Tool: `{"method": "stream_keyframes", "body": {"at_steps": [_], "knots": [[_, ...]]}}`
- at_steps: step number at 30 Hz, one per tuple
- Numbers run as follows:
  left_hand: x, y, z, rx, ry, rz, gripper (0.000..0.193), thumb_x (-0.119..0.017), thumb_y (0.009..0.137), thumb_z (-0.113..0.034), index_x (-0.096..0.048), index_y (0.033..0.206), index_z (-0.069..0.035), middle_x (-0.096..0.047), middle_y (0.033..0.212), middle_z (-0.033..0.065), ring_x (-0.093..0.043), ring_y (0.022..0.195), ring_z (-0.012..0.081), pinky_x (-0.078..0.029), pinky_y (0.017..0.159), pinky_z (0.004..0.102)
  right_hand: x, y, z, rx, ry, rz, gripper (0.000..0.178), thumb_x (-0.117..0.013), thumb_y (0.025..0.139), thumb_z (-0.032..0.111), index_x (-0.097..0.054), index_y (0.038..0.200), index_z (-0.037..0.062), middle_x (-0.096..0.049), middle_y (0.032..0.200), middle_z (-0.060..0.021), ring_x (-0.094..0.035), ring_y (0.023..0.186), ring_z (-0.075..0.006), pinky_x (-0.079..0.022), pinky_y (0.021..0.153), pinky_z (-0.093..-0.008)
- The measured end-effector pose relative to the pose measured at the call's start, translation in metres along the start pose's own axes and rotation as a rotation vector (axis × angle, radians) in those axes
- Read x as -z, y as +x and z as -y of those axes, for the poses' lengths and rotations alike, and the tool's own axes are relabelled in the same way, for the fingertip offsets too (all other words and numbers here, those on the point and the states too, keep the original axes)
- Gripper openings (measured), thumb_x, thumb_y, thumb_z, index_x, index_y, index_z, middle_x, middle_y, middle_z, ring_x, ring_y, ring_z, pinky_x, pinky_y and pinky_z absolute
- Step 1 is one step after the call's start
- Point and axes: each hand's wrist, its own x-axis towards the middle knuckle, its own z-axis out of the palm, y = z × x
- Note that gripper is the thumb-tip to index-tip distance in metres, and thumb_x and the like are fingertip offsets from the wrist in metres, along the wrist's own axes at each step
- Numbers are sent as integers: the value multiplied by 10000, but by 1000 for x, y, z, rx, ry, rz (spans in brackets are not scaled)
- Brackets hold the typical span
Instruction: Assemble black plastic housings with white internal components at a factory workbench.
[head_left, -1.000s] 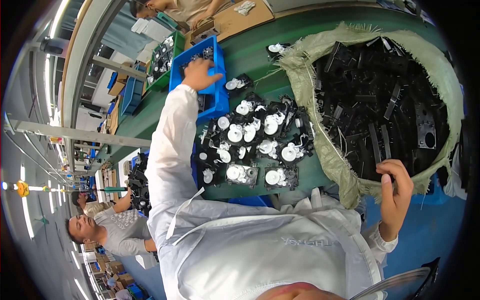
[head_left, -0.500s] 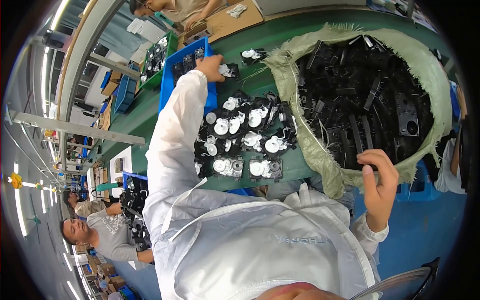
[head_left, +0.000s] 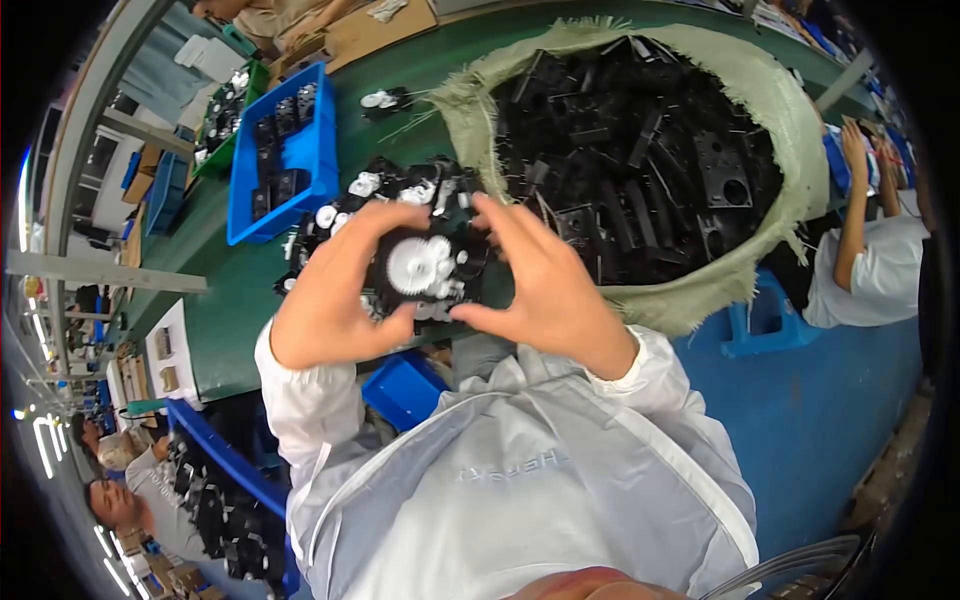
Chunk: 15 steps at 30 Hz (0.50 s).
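Observation:
A black gear unit point(head_left: 432, 266) with a large white gear and smaller ones is held up close in front of my chest. My left hand point(head_left: 335, 290) curls round its left side, thumb at the lower corner. Round the right side curve the fingers of my right hand point(head_left: 555, 285), its thumb at the lower right. Beneath and behind lie several similar gear units point(head_left: 366, 184) on the green table point(head_left: 225, 325), partly hidden by my hands. One more gear unit point(head_left: 384, 101) sits apart, farther off.
On the far left stands a blue bin point(head_left: 318, 180) holding several black units. A woven sack point(head_left: 462, 130) full of black plastic parts point(head_left: 640, 190) takes up the right. A blue stool point(head_left: 760, 325) is on the floor. People work at the left, far side and right.
My left hand has come back from the blue bin, and my right hand has left the sack's near rim. Both now meet around a gear unit. The view has shifted.

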Motion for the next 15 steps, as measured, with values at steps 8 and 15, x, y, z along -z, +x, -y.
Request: {"method": "stream_keyframes", "body": {"at_steps": [8,15], "knots": [[-70,-38,21,-116,-557,-534,774,-758,637,-77,-469,1354,-41,-491,1369,182,-536,1171,321,-473,974,407,-4,-11,-4,-21,119,77,667,-813,608,81,-588,1226,-31,-561,1147,-130,-594,902,-224,-519,793,-284],[-133,-37,35,71,-1166,-759,954,-893,626,-330,-424,1395,-15,-494,1389,198,-540,1195,304,-459,1003,417,-14,0,2,-121,188,113,581,-807,627,75,-618,1165,-33,-558,1130,-105,-595,901,-189,-540,757,-267]]}}
